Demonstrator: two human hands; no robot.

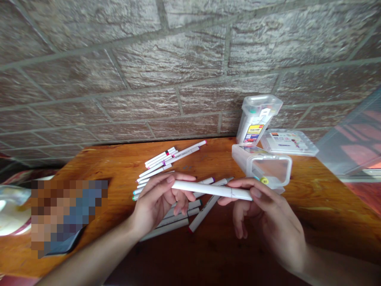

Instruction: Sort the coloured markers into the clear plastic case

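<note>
A white marker (208, 189) is held level above the table between both hands. My left hand (159, 198) pinches its left end between thumb and fingers. Its right end, near the cap seam, is gripped by the thumb and fingers of my right hand (268, 214). Below and behind the hands, several markers (175, 218) lie side by side, partly hidden by my left hand. Another marker (205, 212) with a pink end lies slanted beside them. Farther back is a group of markers (178, 155) with pink, red and purple marks.
On the wooden table (113, 163), a clear case of markers (257, 121) stands at the back right. An open clear case (269, 169) lies before it, beside a flat clear box (288, 142). A dark device (64, 242), partly pixelated, lies left. A brick wall (190, 71) rises behind.
</note>
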